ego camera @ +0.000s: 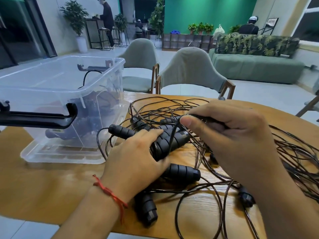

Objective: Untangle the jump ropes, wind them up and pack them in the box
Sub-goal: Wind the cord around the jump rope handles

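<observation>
A tangle of thin dark jump rope cords (291, 152) with several black ribbed handles lies on the wooden table (44, 185). My left hand (136, 163) grips a pair of black handles (170, 140) held side by side. My right hand (229, 133) pinches a dark cord (174, 133) that loops down over those handles. More handles lie loose: one (120, 131) near the box, one (183, 171) under my left hand, one (146, 209) by my wrist. The clear plastic box (57, 87) stands at the left with dark ropes inside.
The box's black latch handle (39, 119) sticks out toward me. Two grey-green chairs (191, 73) stand behind the table. The table's near edge runs below my forearms. People stand and sit far back in the room.
</observation>
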Demonstrator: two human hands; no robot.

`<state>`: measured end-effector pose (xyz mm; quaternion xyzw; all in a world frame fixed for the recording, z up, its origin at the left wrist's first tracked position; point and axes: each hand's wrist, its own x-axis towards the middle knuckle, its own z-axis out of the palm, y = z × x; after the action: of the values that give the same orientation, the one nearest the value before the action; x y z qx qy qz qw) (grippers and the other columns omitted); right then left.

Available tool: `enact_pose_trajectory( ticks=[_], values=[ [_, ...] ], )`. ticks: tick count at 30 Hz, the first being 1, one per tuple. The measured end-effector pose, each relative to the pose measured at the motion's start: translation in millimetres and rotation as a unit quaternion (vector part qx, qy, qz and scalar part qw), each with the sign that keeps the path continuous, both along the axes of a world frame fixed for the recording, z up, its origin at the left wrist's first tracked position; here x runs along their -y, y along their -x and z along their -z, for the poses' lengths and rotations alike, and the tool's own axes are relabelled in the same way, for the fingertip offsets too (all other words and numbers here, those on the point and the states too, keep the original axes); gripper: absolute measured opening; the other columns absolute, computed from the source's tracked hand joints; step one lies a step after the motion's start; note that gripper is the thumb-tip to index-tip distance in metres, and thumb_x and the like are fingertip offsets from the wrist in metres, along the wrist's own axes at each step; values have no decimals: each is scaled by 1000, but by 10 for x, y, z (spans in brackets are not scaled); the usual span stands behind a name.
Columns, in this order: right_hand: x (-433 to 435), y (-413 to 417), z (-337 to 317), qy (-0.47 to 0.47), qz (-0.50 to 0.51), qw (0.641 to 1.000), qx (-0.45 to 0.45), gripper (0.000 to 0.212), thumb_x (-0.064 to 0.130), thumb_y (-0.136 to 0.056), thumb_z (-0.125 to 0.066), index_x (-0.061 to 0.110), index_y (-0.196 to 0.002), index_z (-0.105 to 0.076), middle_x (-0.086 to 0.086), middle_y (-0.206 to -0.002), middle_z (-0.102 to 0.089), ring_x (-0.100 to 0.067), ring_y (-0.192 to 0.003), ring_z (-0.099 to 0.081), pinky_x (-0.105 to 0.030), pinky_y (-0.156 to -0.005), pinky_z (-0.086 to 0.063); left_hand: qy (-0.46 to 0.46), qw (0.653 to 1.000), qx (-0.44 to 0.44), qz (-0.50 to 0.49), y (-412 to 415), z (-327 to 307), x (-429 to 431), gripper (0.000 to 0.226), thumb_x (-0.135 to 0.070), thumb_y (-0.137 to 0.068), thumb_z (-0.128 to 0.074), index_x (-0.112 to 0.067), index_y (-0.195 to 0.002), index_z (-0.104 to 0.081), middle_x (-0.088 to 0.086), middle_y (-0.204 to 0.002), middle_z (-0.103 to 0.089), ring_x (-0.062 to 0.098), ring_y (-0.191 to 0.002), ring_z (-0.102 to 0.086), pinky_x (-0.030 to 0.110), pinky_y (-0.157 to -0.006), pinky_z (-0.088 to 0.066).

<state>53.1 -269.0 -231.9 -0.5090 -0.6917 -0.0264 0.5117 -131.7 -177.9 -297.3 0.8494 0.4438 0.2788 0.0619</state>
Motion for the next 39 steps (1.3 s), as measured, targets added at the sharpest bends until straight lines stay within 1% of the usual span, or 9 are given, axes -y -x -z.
enact_pose_trajectory(
  ticks=[13, 17, 20, 23, 25, 27, 31, 35, 39],
  values=[
    [-152, -245, 154, 129, 41, 967, -215, 13, 42, -85, -85, 29, -84, -85, 2, -76, -76, -10, -74, -67, -27, -69, -52, 52, 958, -11, 280, 87, -213, 104, 52, -49, -84, -73, -33, -131, -60, -21, -106, -61, 5, -94, -64, 29, -78, -55],
    [-211, -337, 272, 237, 21, 927, -289, 26, 48, -80, -84, 23, -83, -84, 1, -77, -77, -13, -74, -70, -29, -67, -55, 106, 944, -30, 312, 79, 84, 1, 92, -71, -58, -86, -23, -130, -55, -1, -116, -70, 26, -107, -70, 35, -86, -56],
    [-254, -389, 319, 308, -14, 881, -359, 35, 49, -73, -86, 16, -85, -82, -3, -75, -72, -22, -72, -69, -42, -74, -50, 79, 954, 113, 268, -23, 80, 48, 92, -40, -73, -89, -53, -148, -36, -22, -118, -67, 8, -107, -69, 38, -92, -58],
    [-281, -337, 362, 312, -20, 883, -349, 28, 50, -59, -82, 29, -77, -84, 5, -77, -77, -13, -73, -74, -37, -72, -53, 53, 920, 165, 352, 37, -69, 98, 81, -12, -88, -81, -32, -156, -42, -17, -140, -61, 12, -127, -63, 37, -105, -52],
    [-314, -290, 401, 320, -23, 901, -293, 8, 30, -75, -84, 30, -68, -82, 8, -74, -76, -8, -80, -74, -28, -69, -55, 93, 901, 196, 375, 53, -137, 146, 66, -10, -91, -75, -18, -152, -50, -9, -145, -60, 18, -133, -60, 34, -109, -48],
    [-354, -274, 454, 341, 30, 920, -192, 38, 3, -96, -72, 26, -65, -70, 5, -71, -70, -12, -88, -72, -18, -68, -50, 132, 892, 241, 359, 27, -99, 146, 56, -16, -93, -72, -24, -146, -54, -14, -127, -67, 12, -114, -67, 21, -96, -49],
    [-379, -226, 485, 297, 12, 919, -259, 14, 9, -91, -79, 17, -81, -83, 3, -83, -81, -1, -82, -74, -20, -70, -51, 163, 892, 332, 258, 25, -45, 179, 35, -45, -92, -66, -31, -123, -58, 3, -94, -71, 21, -75, -70, 28, -64, -53],
    [-405, -167, 595, 295, 27, 932, -210, 20, 38, -95, -73, 31, -81, -84, 9, -84, -80, -2, -85, -73, -34, -84, -50, 317, 792, 475, 214, -39, -25, 79, 41, -52, -97, -54, -14, -114, -58, 22, -92, -72, 39, -67, -65, 37, -49, -45],
    [-366, -135, 632, 272, 72, 953, -110, 28, 55, -98, -66, 37, -82, -80, 20, -71, -69, 1, -69, -61, -29, -69, -42, 408, 707, 547, 186, -8, -47, -88, 59, -52, -100, -47, 2, -121, -58, 34, -104, -69, 34, -62, -59, 30, -47, -44]
  ],
)
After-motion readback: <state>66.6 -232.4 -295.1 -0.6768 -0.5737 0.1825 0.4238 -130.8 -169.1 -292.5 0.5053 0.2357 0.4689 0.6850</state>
